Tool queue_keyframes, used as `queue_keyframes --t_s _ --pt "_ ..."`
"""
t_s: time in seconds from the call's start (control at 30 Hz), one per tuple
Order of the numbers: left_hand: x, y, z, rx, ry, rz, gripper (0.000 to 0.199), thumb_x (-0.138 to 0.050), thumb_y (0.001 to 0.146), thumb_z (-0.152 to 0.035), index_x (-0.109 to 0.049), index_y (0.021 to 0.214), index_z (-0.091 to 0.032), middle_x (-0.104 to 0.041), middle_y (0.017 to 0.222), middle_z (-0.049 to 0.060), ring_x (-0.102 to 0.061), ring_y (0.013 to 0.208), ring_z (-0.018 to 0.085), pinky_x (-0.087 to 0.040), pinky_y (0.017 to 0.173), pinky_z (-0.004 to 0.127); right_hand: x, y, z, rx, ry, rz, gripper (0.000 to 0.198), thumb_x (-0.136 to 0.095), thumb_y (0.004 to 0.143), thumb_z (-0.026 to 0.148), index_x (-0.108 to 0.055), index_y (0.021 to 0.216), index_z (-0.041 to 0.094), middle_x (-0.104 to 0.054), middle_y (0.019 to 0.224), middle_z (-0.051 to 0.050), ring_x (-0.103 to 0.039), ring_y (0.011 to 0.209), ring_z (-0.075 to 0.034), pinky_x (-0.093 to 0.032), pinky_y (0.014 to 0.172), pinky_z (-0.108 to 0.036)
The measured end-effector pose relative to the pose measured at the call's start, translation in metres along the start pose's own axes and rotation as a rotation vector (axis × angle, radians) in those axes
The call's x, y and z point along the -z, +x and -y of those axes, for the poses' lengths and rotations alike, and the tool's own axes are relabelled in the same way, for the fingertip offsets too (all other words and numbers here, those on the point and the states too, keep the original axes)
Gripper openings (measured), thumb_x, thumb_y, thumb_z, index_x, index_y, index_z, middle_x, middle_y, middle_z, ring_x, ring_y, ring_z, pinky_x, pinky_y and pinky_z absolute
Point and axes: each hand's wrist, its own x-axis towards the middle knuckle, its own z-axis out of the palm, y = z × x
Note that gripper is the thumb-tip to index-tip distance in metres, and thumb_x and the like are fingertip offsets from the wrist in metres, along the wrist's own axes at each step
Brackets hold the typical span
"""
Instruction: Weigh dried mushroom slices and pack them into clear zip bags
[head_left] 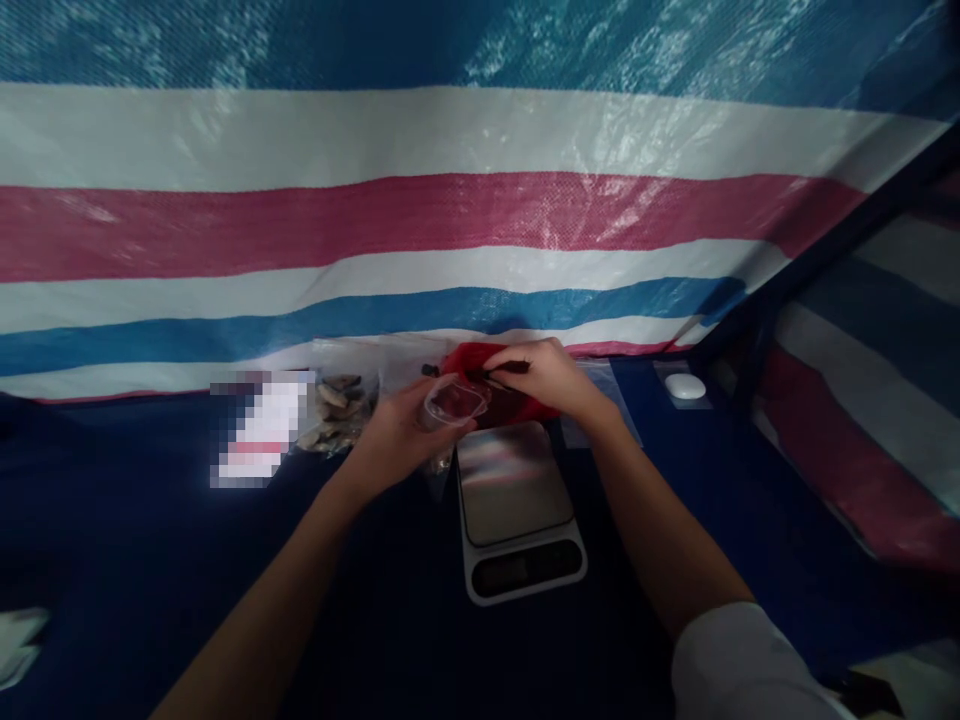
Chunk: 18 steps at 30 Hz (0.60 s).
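Observation:
My left hand (400, 432) is wrapped round a small clear plastic cup (454, 402), tilted with its mouth up, behind the kitchen scale. Just right of the cup, my right hand (546, 372) reaches over a red bag (466, 358) with dark contents. Its fingers are pinched together; what they hold, if anything, I cannot make out. Nearer to me lies the white kitchen scale (516, 490) with a shiny metal plate and a dark display. Nothing rests on its plate.
A clear bag of brownish dried pieces (337, 410) lies left of my left hand, beside a blurred-out white sheet (262, 430). To the right are a clear flat bag (604, 400) and a white oval object (685, 387). Striped sheeting (450, 220) closes off the back.

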Motion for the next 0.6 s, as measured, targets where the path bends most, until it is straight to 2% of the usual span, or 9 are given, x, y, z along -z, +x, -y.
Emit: queue_keyframes --t_s 0.13,0.27,0.4,0.6 --pt "-0.007 -0.002 -0.001 -0.019 0.012 0.019 0.048 -0.08 0.085 -0.04 -0.07 0.128 -0.022 -0.076 0.122 0.01 -0.072 0.109 0.029 -0.056 0.102 0.046 0.015 -0.006 0.025 0.112 0.126 -0.066 0.015 -0.073 0.089 0.014 -0.084 0.097 0.022 -0.082 0.099 -0.003 -0.076 0.089 -0.018 -0.056 0.081 -0.028" --pt "-0.012 -0.002 -0.001 -0.059 0.023 0.014 0.044 -0.082 0.082 -0.036 -0.072 0.123 -0.023 -0.074 0.12 0.01 -0.069 0.114 0.031 -0.055 0.101 0.048 0.016 -0.011 0.045 0.219 0.1 0.015 0.016 -0.072 0.092 0.015 -0.083 0.1 0.023 -0.082 0.099 -0.002 -0.076 0.089 -0.017 -0.055 0.083 -0.027" --pt "-0.015 -0.002 -0.006 -0.073 -0.026 0.021 0.03 -0.08 0.083 -0.034 -0.072 0.11 -0.022 -0.075 0.109 0.008 -0.069 0.103 0.028 -0.055 0.095 0.045 0.01 -0.013 0.051 0.266 0.035 0.111 0.021 -0.067 0.094 0.012 -0.083 0.101 0.023 -0.082 0.101 -0.001 -0.076 0.09 -0.016 -0.054 0.085 -0.027" --pt "-0.018 -0.002 -0.01 -0.04 -0.051 -0.014 0.032 -0.082 0.081 -0.035 -0.072 0.108 -0.022 -0.074 0.107 0.007 -0.068 0.102 0.028 -0.055 0.092 0.042 0.004 -0.014 0.055 0.263 -0.124 0.148 0.021 -0.066 0.095 0.012 -0.081 0.098 0.025 -0.08 0.103 -0.001 -0.074 0.093 -0.017 -0.052 0.087 -0.029"
